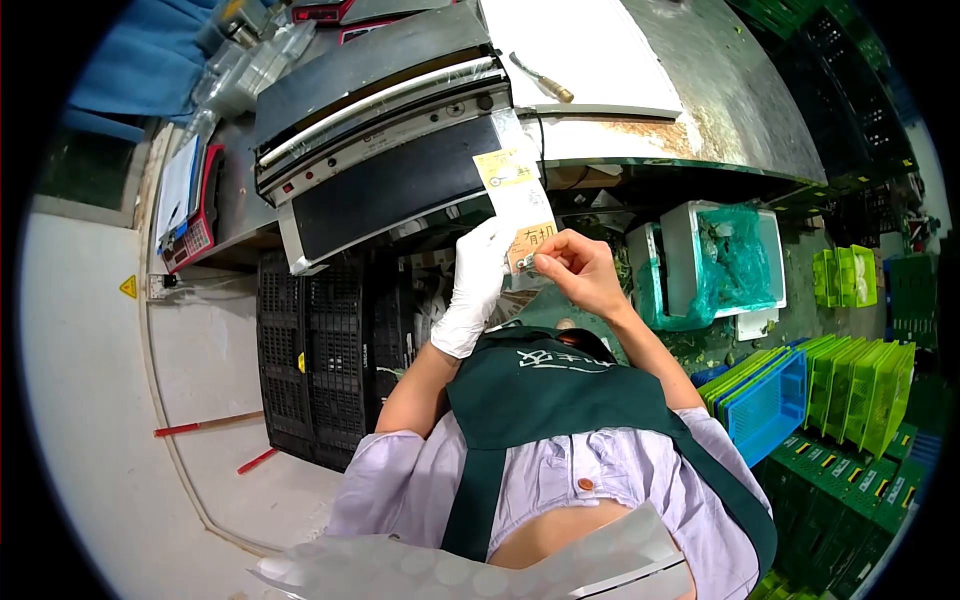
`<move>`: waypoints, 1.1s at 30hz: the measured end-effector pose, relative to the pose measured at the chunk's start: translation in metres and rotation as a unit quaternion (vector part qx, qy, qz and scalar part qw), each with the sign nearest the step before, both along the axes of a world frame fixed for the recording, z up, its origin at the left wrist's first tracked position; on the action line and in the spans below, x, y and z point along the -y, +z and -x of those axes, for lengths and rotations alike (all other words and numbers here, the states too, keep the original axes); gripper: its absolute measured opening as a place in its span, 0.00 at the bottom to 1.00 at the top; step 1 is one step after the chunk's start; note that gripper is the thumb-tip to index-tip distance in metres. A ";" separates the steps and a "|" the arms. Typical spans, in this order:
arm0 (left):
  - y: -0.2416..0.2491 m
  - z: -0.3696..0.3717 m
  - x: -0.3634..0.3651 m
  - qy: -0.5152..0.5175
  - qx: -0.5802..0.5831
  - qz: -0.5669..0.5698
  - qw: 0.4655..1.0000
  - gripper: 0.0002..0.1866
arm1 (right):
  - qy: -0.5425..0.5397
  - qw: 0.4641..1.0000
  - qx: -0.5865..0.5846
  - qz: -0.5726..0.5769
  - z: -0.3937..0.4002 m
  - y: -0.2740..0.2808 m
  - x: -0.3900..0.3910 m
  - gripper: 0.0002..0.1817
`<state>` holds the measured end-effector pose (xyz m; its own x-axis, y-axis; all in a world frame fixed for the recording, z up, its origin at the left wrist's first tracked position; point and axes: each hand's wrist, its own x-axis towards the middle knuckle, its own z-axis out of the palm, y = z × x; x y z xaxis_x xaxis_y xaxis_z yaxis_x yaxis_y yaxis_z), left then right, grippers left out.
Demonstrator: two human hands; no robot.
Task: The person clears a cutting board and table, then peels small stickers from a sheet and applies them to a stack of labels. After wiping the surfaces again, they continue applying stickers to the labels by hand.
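Observation:
My left hand (472, 288), in a white glove, has its fingers closed on the left side of a strip of labels (535, 215). My bare right hand (585, 272) pinches the strip's lower right corner between thumb and fingers. The strip is white, with a yellow printed label near its top and an orange one with dark characters at its bottom. Its upper end reaches the front edge of a film-wrapping machine (385, 135), which has a black plate (390, 205). Just where the right fingertips meet the label is partly hidden.
On a white board (600, 50) lies a curved knife (542, 78) with a wooden handle. Left of the machine is a red scale (205, 210) with a clipboard. Black crates (315, 350) stand below the bench; a foam box (690, 265) with green plastic and stacked baskets (765, 405) are to the right.

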<state>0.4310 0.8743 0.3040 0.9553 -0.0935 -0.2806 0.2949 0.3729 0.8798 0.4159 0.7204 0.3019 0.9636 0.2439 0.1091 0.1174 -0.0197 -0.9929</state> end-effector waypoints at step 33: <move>0.010 -0.001 -0.005 -0.006 0.006 -0.047 0.999 0.14 | 0.063 0.972 -0.216 0.061 -0.006 0.014 0.010 0.11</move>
